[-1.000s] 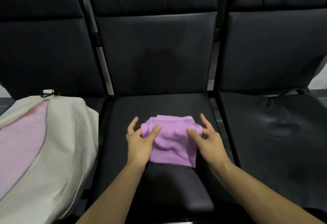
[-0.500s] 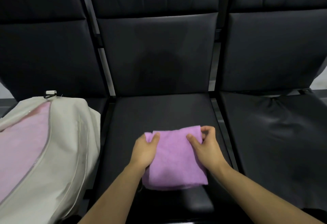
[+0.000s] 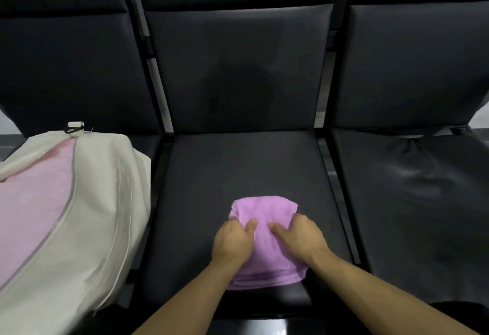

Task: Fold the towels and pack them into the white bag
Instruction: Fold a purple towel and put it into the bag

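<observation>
We are gripping the folded purple towel (image 3: 264, 242) at lower centre, left hand (image 3: 232, 242) and right hand (image 3: 301, 239) pinching its sides; white bag (image 3: 105, 202) lying at left.

Three seats stand side by side. On the middle seat (image 3: 238, 170), toward its front edge, lies a folded towel (image 3: 264, 242). The left hand (image 3: 232, 242) grips the towel's left side and the right hand (image 3: 301, 239) its right side, both thumbs on top. On the left seat lies the bag (image 3: 105, 202), well apart from the towel, with another towel (image 3: 31, 202) inside its opening. The right seat (image 3: 412, 202) lies beyond the right hand.
</observation>
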A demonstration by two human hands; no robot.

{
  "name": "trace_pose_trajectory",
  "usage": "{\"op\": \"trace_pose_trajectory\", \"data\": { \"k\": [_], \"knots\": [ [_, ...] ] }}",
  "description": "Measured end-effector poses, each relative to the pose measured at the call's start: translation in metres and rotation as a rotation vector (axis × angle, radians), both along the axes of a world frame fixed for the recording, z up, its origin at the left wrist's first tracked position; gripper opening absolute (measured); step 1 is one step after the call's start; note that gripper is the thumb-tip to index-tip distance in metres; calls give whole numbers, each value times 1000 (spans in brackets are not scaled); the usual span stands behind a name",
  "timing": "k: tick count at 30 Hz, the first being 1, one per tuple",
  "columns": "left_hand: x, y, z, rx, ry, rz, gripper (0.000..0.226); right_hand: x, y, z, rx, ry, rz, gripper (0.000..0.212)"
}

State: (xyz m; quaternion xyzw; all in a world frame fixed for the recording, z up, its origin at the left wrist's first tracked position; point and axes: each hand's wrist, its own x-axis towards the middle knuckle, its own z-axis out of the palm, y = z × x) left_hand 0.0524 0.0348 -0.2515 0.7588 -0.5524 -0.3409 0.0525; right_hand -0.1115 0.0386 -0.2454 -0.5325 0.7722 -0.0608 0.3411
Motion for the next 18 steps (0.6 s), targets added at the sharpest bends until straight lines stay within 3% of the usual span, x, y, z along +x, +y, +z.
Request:
{"op": "trace_pose_trajectory", "data": {
  "k": [3,8,12,18],
  "knots": [
    [4,1,10,-71,170,28,57,1,2,9,-144,-189,-64,39],
    [39,-7,59,-244,287,95,50,28,0,37,-350,-492,-130,21],
    [97,-10,116,-404,304,168,48,92,-12,86,-416,-675,-11,15],
    [212,1,208,-591,214,349,43,207,-35,161,-482,-853,139,22]
  ]
}}
